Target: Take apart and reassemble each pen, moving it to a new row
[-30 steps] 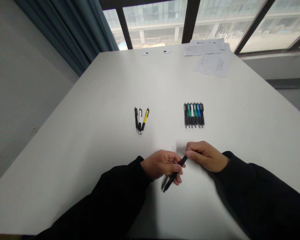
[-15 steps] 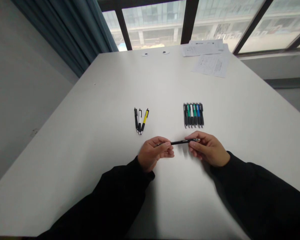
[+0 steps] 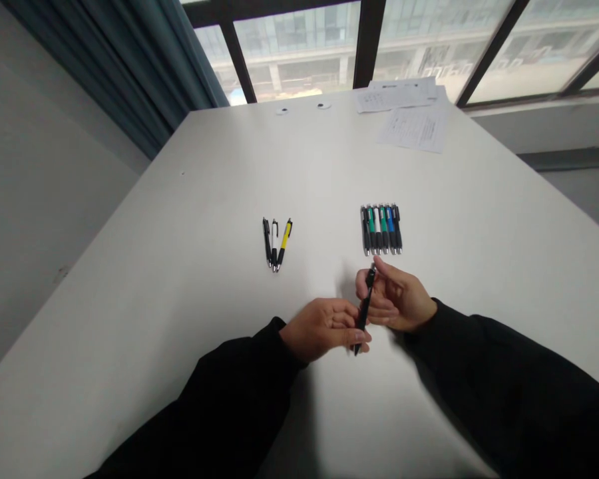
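Two hands work over our white table, with printed papers far beyond the grip. Three pens lie ahead and left, and six pens just ahead. Our right hand pinches a black pen, light and slim, best held mid-barrel. Whether our left hand grips its lower end we cannot tell. Open table lies leftward.

Glossy black plastic pen, smooth matt white tabletop
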The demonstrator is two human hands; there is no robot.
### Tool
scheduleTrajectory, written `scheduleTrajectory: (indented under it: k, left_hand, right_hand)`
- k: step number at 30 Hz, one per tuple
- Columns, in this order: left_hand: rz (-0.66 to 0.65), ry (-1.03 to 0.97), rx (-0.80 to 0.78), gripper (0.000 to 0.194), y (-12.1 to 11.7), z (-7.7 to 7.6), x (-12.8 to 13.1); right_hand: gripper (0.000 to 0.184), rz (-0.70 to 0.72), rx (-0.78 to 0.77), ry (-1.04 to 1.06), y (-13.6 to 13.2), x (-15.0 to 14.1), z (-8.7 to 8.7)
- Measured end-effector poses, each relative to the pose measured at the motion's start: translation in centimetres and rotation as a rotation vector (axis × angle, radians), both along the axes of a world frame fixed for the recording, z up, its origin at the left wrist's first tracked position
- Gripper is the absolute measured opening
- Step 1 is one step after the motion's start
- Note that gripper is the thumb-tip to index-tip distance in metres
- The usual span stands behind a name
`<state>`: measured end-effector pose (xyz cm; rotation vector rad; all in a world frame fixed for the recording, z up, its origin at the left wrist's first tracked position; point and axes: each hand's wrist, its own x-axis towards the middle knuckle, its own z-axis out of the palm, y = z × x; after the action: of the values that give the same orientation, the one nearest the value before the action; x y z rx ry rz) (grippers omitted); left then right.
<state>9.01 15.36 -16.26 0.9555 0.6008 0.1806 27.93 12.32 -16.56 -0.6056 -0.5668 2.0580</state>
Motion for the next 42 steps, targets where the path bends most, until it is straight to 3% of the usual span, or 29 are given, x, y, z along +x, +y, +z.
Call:
scheduleTrajectory:
  k: [6, 13, 25, 27, 29, 32, 34, 38, 42]
  left_hand:
    - [-0.001, 0.015, -0.024, 0.039, -0.1, -0.1, 0.0]
    - [-0.001, 0.007, -0.011, 0.039, 0.1, -0.2, 0.0]
    - [-0.005, 0.010, -0.019, 0.043, 0.1, -0.5, -0.2]
    - [0.051, 0.020, -0.026, 0.045, 0.3, -0.6, -0.1]
    - [0.145, 0.027, -0.036, 0.047, 0.5, -0.6, 0.0]
    - [0.332, 0.024, -0.010, 0.047, 1.0, -0.8, 0.2]
    - [0.404, 0.035, 0.009, 0.048, 1.2, -0.8, 0.2]
    - [0.414, 0.075, 0.020, 0.050, 1.2, -0.7, 0.3]
    - [0.438, 0.081, 0.024, 0.049, 1.1, -0.6, 0.5]
  right_hand:
    - [0.044, -0.010, -0.060, 0.019, 0.3, 0.3, -0.1]
    - [0.048, -0.035, -0.046, 0.031, 0.4, 0.1, -0.1]
    - [0.034, -0.111, -0.010, -0.090, 0.2, 0.1, -0.3]
    - [0.037, -0.205, 0.057, -0.242, -0.3, -0.4, -0.2]
    - [0.031, -0.320, 0.218, -0.551, -1.0, -1.1, 0.0]
    - [0.036, -0.200, 0.622, -1.144, -2.0, -1.9, 0.1]
    - [0.030, -0.144, 0.818, -1.367, -2.4, -2.2, 0.1]
    - [0.019, -0.076, 0.927, -1.706, -2.6, -2.4, 0.1]
    - [0.022, 0.022, 0.982, -1.803, -2.7, -2.6, 0.3]
